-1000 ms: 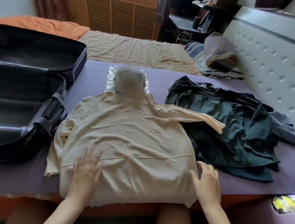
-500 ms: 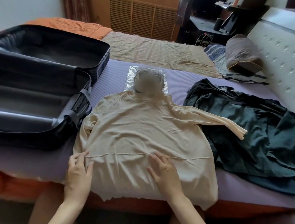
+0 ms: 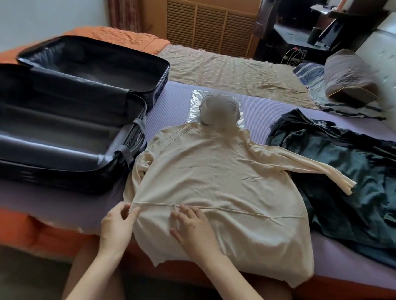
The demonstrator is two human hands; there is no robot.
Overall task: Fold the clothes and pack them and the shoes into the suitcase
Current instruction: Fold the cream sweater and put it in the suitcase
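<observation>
1. Left hand, change: half a second ago my left hand (image 3: 116, 226) lay flat along the left edge of the cream sweater (image 3: 213, 182). It now sits slightly higher in the frame. Thumb and fingers pinch the fabric where the raised horizontal seam meets that edge.
2. Right hand, change: my right hand (image 3: 195, 230) has shifted leftward from the middle of the seam and now lies just beside the left hand. Its fingers are straight and spread, pressing flat on the cloth and gripping nothing.
3. Sweater, change: fine wrinkles now run toward the pinched point. The collar and both sleeves lie as they did before.
4. Sweater, position: it lies spread flat at the centre of the frame on the purple mat (image 3: 172, 100), collar toward the top. Its hem hangs over the near edge of the bed.
5. Sweater, sleeves: the sleeve at frame left is bunched just beside the near corner of the suitcase (image 3: 64, 120). The sleeve at frame right stretches outward, its cuff resting on the dark green clothes (image 3: 346, 180).
6. Suitcase: it lies open at the left of the frame, with dark lining showing in both halves.
7. Plastic bag (image 3: 196, 100): it lies on the mat just above the collar. Its contents are blurred and I cannot tell what they are.
</observation>
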